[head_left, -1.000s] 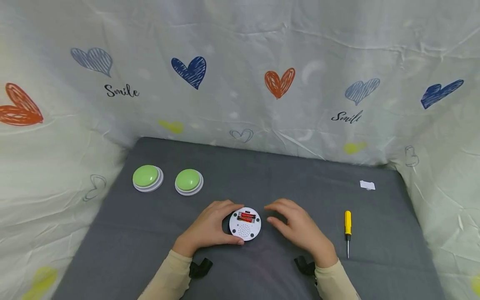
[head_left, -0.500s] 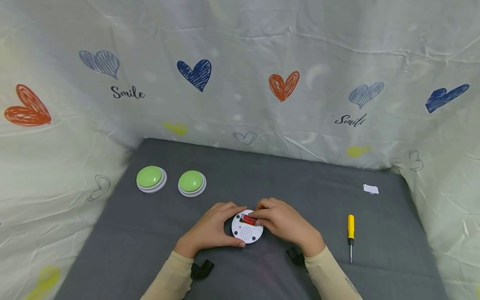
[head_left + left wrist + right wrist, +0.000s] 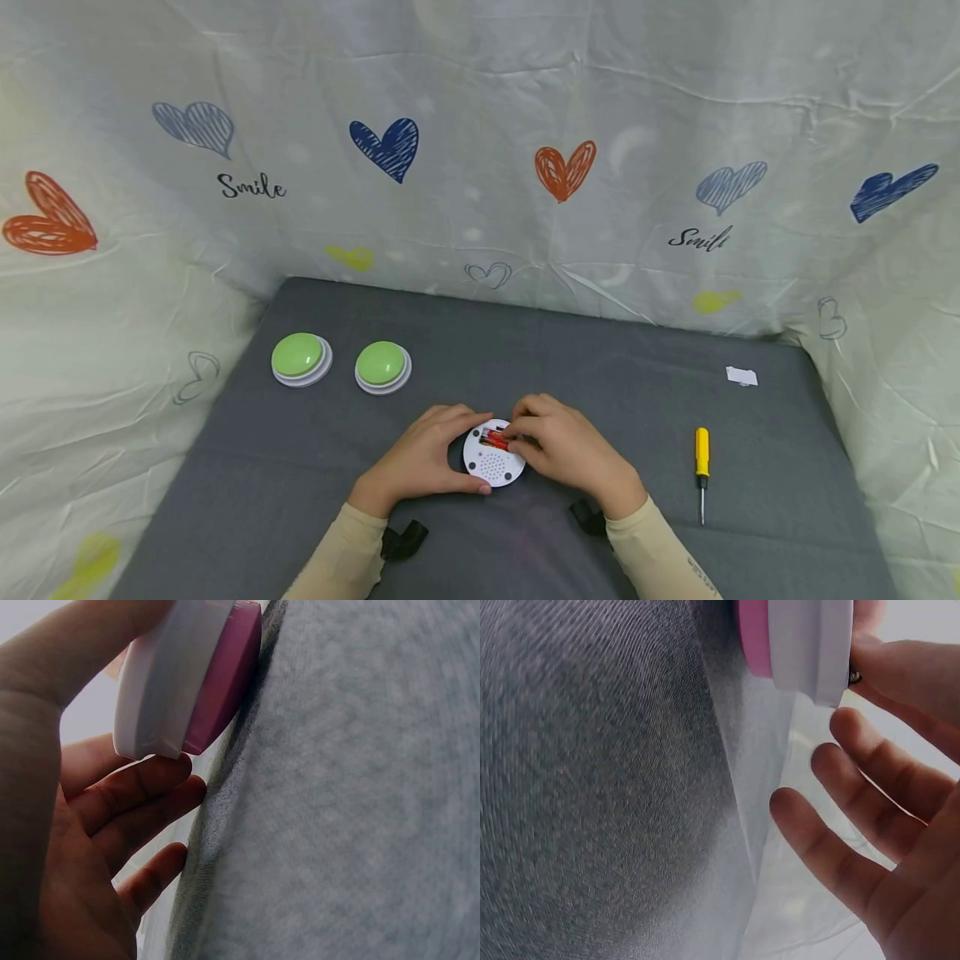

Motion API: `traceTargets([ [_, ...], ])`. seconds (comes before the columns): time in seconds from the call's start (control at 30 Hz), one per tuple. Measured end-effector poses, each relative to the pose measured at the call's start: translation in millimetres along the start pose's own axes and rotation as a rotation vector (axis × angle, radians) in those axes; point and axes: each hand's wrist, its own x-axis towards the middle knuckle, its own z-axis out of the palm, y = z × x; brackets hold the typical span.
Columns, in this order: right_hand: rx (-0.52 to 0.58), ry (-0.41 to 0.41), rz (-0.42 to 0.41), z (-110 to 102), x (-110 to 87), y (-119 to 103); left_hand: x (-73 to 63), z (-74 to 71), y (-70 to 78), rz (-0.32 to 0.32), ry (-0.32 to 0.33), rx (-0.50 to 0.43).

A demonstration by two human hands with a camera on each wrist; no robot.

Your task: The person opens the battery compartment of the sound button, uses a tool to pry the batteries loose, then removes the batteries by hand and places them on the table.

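A white round push button point(image 3: 492, 463) lies upside down, its pink dome point(image 3: 225, 686) facing the dark cloth in the left wrist view. Two red batteries point(image 3: 492, 439) sit in the compartment on its underside. My left hand point(image 3: 423, 454) holds the button by its rim, thumb at the near side and fingers at the far side. My right hand point(image 3: 562, 442) has its thumb and forefinger pinching at the right end of the batteries, partly hiding them. In the right wrist view the other fingers point(image 3: 870, 757) spread out below the button's white base point(image 3: 810, 649).
Two green-domed push buttons point(image 3: 297, 356) point(image 3: 382, 364) stand at the back left of the grey cloth point(image 3: 570, 358). A yellow-handled screwdriver point(image 3: 702, 457) lies to the right. Behind it is a small white piece point(image 3: 742, 377). A heart-printed curtain point(image 3: 465, 100) hangs around the table.
My right hand has moved left from beside the button onto the batteries, and its fingers have shifted slightly there. My left hand keeps its hold. The view has shifted slightly.
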Motion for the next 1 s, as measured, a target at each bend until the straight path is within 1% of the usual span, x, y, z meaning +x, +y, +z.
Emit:
traceTargets([
  [0.17,-0.067,0.036,0.002,-0.5,-1.2,-3.4,-0.3,0.8,0.7,0.003,0.008,0.012],
  [0.23,-0.083,0.039,0.002,-1.5,-1.7,-4.1,-0.5,0.7,0.8,0.003,0.012,0.017],
  [0.33,-0.087,0.012,0.01,-3.3,-2.7,-4.9,-0.6,0.7,0.6,0.007,0.013,0.02],
  [0.43,-0.076,-0.037,0.018,-4.6,-4.0,-5.3,-0.2,0.7,0.3,0.015,0.011,0.02],
  [0.63,-0.018,-0.112,0.024,-7.3,-5.3,-4.3,0.9,1.6,-0.2,0.017,0.013,0.018],
  [0.83,0.091,-0.159,0.012,-11.4,-4.5,-1.3,1.0,2.2,-1.1,0.004,0.018,0.03],
  [1.0,0.183,-0.205,0.049,-13.9,-6.0,0.7,1.8,2.0,0.5,0.007,0.019,0.033],
])
